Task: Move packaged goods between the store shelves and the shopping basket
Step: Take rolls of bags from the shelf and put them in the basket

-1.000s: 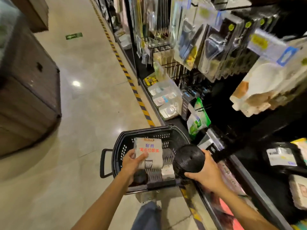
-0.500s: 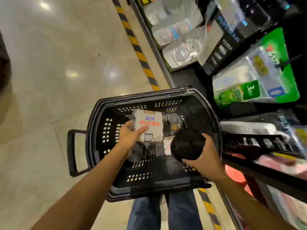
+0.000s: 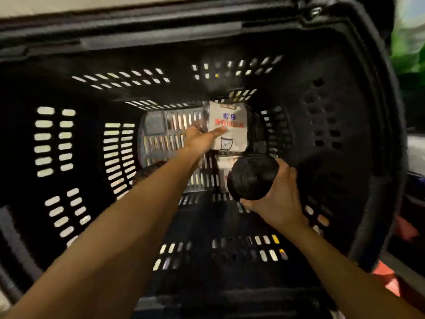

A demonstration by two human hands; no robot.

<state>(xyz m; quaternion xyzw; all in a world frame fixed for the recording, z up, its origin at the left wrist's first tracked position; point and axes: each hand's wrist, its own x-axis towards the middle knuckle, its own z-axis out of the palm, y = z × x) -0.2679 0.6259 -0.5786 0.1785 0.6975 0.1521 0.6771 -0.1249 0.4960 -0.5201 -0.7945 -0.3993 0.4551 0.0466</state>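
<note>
A black slotted shopping basket [image 3: 331, 125] fills the view. Deep inside it, my left hand [image 3: 201, 139] grips a grey-white pack [image 3: 230, 128] with blue and red print, close to the basket floor. My right hand [image 3: 279, 199] holds a round black roll [image 3: 251, 177] from below and the side, a little above the floor, just right of my left forearm. A pale packet [image 3: 224, 165] lies on the floor under and behind the roll. A dark round item [image 3: 147, 172] shows partly beneath my left forearm.
Green packaging [image 3: 409, 33] on the shelf shows past the basket's right rim. Red and pale items [image 3: 404, 229] lie low at the right edge. A strip of pale floor [image 3: 69, 3] is visible above the far rim.
The view has dropped close into the basket. Both hands have gone deeper, the left carrying the pack toward the far floor, the right lowering the black roll.
</note>
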